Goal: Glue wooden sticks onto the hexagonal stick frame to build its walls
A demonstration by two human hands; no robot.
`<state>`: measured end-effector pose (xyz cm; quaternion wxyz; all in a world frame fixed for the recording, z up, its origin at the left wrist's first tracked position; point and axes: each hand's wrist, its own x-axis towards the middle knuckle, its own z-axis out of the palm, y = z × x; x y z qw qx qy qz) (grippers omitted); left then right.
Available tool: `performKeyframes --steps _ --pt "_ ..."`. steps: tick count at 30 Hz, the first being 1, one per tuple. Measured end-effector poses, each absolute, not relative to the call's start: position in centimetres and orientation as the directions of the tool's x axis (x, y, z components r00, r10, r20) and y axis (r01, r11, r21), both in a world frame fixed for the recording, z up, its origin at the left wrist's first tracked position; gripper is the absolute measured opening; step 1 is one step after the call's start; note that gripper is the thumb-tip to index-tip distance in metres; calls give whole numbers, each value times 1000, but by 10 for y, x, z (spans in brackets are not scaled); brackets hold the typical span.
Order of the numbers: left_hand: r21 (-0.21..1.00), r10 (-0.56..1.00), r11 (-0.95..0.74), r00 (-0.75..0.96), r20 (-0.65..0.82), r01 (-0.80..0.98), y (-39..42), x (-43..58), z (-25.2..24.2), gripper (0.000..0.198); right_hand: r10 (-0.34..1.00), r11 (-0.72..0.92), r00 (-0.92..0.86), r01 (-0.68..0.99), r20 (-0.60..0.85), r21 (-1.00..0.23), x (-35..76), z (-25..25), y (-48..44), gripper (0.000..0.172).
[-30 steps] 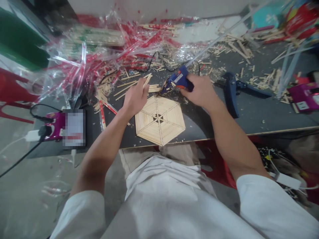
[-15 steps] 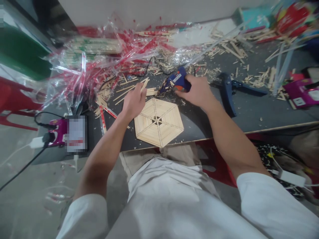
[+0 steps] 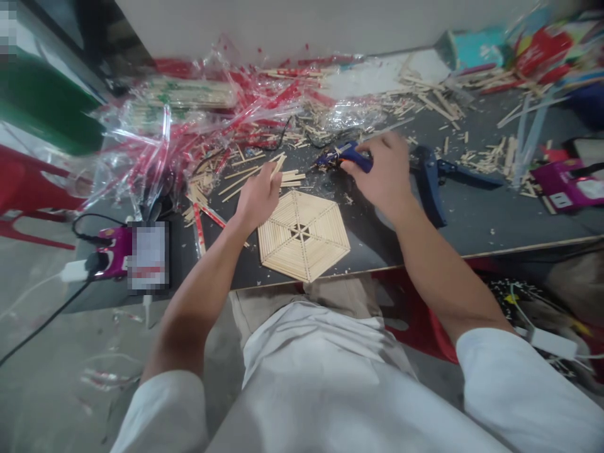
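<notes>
My left hand (image 3: pixel 258 196) is closed around a few thin wooden sticks (image 3: pixel 279 165), whose ends poke out above the fingers. Just below and to its right, a hexagonal panel (image 3: pixel 325 234) made of rows of wooden sticks lies flat near the table's front edge, with a small dark gap round its centre. Beyond the panel, a blue hot glue gun (image 3: pixel 348 153) rests on its side, nozzle to the left. My right hand (image 3: pixel 384 173) has its thumb and fingers on the glue gun's handle end. More loose sticks (image 3: pixel 238 179) lie beside my left hand.
Blue cutting pliers (image 3: pixel 431 189) lie right of my right hand. Crumpled red and clear plastic wrappers (image 3: pixel 189 126) cover the back left. Stick offcuts (image 3: pixel 438 100) are scattered behind. A phone (image 3: pixel 148 255) and a purple power strip (image 3: pixel 113 251) occupy the left edge.
My right hand has tipped the glue gun from a raised, tilted pose onto its side on the table. My left hand keeps the sticks, barely moving. The whole view has shifted slightly.
</notes>
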<state>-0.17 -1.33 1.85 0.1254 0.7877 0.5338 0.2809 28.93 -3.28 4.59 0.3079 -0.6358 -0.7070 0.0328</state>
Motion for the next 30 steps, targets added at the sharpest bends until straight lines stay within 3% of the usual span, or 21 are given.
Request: performKeyframes --steps 5,9,18,22,27,30 --pt "536 900 -427 284 332 728 -15 -2 20 39 906 424 -346 745 245 -515 243 56 -44 14" --pt "537 891 -448 310 331 715 -16 -1 21 41 880 460 -452 730 147 -505 221 56 -40 15" --pt "540 834 -540 322 449 646 -11 -2 10 34 880 452 -460 731 120 -511 216 55 -32 12" --pt "537 852 -514 328 407 669 -12 -1 13 36 895 425 -435 770 95 -475 216 61 -33 8" --pt "530 855 -510 336 394 677 -16 2 20 49 945 310 -326 906 -5 -289 237 74 -33 10" --pt "541 856 -503 304 418 674 -18 3 25 60 960 278 -279 947 17 -161 253 74 -30 17"
